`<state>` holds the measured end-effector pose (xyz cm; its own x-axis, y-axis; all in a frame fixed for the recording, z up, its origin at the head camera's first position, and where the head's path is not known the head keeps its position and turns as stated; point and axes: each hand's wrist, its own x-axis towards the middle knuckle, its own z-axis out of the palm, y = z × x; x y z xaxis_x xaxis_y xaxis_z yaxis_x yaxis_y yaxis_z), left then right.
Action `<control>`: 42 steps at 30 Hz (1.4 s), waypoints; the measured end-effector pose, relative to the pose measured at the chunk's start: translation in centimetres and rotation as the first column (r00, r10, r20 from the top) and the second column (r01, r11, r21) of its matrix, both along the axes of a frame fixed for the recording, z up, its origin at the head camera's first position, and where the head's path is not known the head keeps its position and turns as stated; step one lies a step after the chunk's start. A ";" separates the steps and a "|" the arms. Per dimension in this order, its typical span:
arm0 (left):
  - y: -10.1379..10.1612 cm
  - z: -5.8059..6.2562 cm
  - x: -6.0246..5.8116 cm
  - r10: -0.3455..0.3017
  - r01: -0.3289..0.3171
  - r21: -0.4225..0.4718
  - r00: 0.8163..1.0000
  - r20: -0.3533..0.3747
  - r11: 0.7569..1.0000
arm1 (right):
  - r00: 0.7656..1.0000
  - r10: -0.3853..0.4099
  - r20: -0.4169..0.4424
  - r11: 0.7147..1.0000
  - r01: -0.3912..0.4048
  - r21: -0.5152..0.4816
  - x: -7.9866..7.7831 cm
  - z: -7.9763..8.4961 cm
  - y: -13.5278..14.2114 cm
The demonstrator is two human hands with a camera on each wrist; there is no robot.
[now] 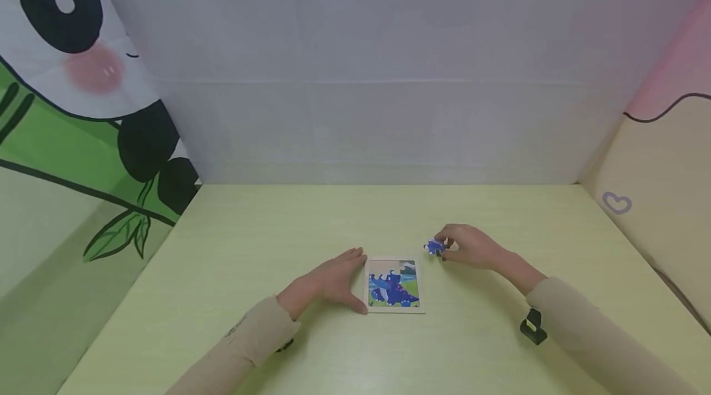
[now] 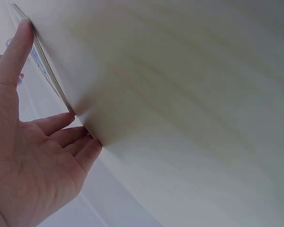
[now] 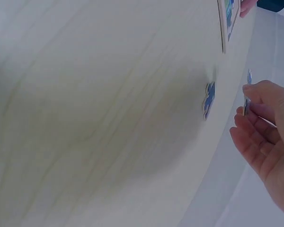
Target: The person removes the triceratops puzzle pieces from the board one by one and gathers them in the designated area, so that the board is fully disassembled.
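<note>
A square jigsaw puzzle [image 1: 394,287] with a blue dinosaur picture lies in a pale frame [image 1: 395,311] on the table. At its left side my left hand [image 1: 336,284] is spread, thumb by the near corner and fingertips by the far one. In the left wrist view, the thumb and index finger touch the frame's edge. My right hand [image 1: 471,247] is beyond the frame's right side, pinching a small puzzle piece [image 3: 246,106] between thumb and fingers, above the table. Another blue puzzle piece [image 3: 209,100] lies on the tabletop below that hand.
The pale yellow table [image 1: 266,222] ends at a whitish cloth wall [image 1: 389,105] at the back. A panda-printed cloth [image 1: 94,136] stands on the left, and a beige and pink one [image 1: 661,166] on the right. Both wrists wear dark straps.
</note>
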<state>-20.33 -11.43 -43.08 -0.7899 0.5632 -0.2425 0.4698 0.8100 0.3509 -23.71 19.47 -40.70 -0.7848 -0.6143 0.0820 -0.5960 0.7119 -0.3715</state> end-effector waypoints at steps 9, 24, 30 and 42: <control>0.0 -0.1 0.0 0.003 -0.003 0.001 1.000 -0.001 1.000 | 0.999 0.003 -0.038 1.000 -0.004 -0.020 -0.1 -1.0 3.5; 0.1 0.1 0.1 0.011 -0.011 -0.008 1.000 -0.003 1.000 | 0.999 -0.035 0.036 0.998 0.036 -0.048 -0.7 -2.3 5.8; 0.2 0.2 0.2 0.014 -0.014 -0.013 1.000 -0.003 1.000 | 0.998 -0.010 0.057 0.996 0.015 -0.089 -0.8 -2.6 6.0; 0.1 0.3 0.2 0.003 -0.003 -0.011 1.000 -0.009 1.000 | 0.996 -0.037 0.077 0.992 0.046 -0.115 -0.8 -2.9 6.0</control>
<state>-20.13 -11.31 -42.82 -0.7937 0.5582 -0.2417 0.4706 0.8153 0.3375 -24.54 25.50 -43.57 -0.8160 -0.5707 0.0919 -0.5346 0.6846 -0.4955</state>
